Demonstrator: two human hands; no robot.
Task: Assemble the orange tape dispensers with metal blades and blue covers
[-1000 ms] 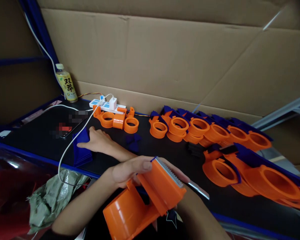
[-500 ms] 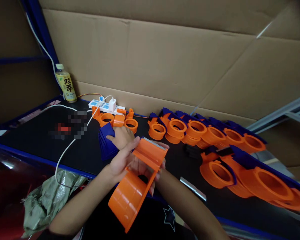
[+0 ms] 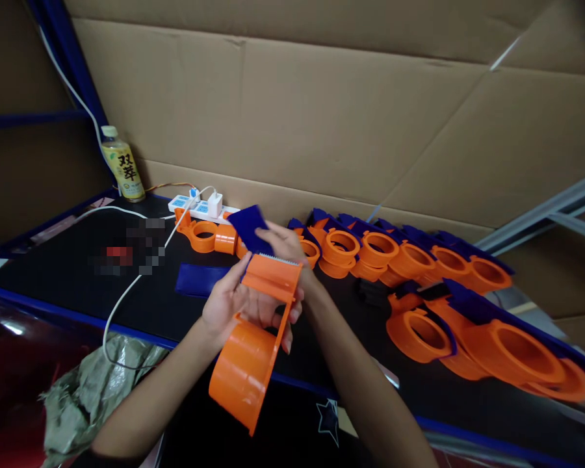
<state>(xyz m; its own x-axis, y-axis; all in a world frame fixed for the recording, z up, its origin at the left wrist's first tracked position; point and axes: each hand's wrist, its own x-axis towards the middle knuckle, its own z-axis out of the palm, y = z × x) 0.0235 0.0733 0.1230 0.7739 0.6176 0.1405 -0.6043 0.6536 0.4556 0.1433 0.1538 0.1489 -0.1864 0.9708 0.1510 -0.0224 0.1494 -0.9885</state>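
Observation:
My left hand [image 3: 229, 305] is wrapped round an orange tape dispenser [image 3: 248, 374], its toothed metal blade facing up and away from me. Just beyond the blade, my right hand [image 3: 285, 242] pinches a flat dark-blue plastic piece [image 3: 251, 229] by its right side. The blue piece is raised above the table and apart from the dispenser, as far as I can tell. On the table left of the dispenser lies another flat blue piece [image 3: 197, 279], partly behind my left hand.
Several orange dispensers with blue flaps [image 3: 380, 247] stand along the back, and more [image 3: 521, 351] at the right. Behind are a power strip [image 3: 199, 207] and a bottle [image 3: 124, 166]. A white cable [image 3: 121, 302] crosses the table's left side. A dark object [image 3: 370, 292] lies mid-right.
My right hand has lifted a blue piece from the stack at the left and brought it up and rightward behind the dispenser. The dispenser has shifted slightly left.

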